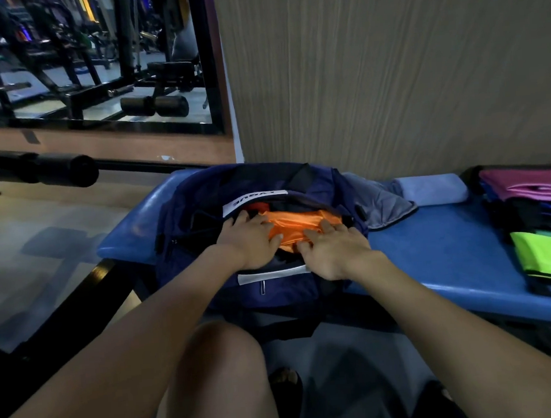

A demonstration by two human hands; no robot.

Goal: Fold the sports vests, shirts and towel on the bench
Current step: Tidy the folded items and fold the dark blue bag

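Now both hands press an orange garment [297,227] into an open navy bag [200,195] on the blue counter [442,248].
Left hand [253,240] and right hand [332,250] lie on the cloth, fingers fairly straight and spread. Further right: grey garment [379,204], folded pale towel [431,190], stacked colourful clothes [537,208].

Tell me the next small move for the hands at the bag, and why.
Probably lift the orange garment out of the bag onto the bare blue bench. Both hands, left and right, already rest on it inside the open bag, fingers spread over the fabric; it looks bunched and cannot be folded in there. Other clothes lie stacked at the right.
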